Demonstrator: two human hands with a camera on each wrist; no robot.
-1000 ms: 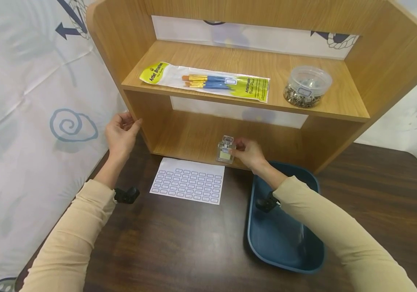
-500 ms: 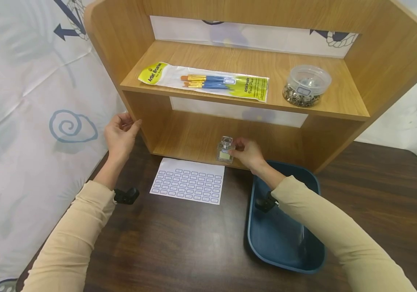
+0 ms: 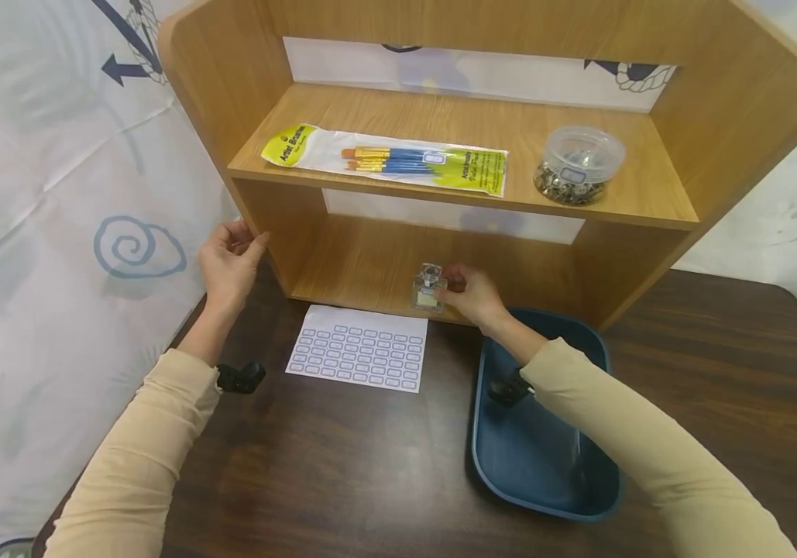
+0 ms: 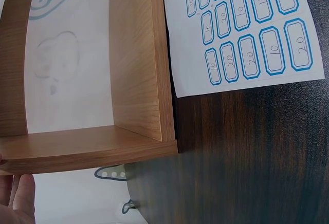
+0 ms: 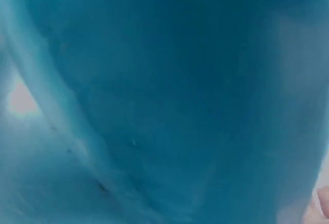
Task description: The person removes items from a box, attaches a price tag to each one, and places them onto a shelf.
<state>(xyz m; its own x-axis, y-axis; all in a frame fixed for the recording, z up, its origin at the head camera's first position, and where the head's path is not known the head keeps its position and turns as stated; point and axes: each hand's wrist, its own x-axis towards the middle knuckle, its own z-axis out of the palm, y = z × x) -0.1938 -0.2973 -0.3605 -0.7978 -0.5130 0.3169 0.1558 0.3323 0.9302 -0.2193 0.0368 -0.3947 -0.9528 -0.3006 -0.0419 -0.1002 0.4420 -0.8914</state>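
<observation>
A small clear glass perfume bottle [image 3: 427,293] with a square stopper and a pale label stands upright at the front edge of the wooden shelf unit's [image 3: 356,256] lower board. From its right side, my right hand [image 3: 476,296] pinches it between thumb and fingers. My left hand [image 3: 227,260] is at the unit's left side panel, with curled fingers. In the left wrist view, fingertips [image 4: 23,198] lie against the panel's outer face and a sliver of the thumb shows on the other side. The right wrist view is filled by blue plastic, with a bit of hand at its lower right.
A sheet of blue-framed labels [image 3: 356,356] lies on the dark table before the shelf. Under my right forearm stands a blue tray [image 3: 537,480]. The upper board holds a packet of artist brushes [image 3: 384,161] and a clear jar of metal clips [image 3: 579,167].
The head view has shifted slightly. Both hands and the perfume bottle keep their places against the shelf.
</observation>
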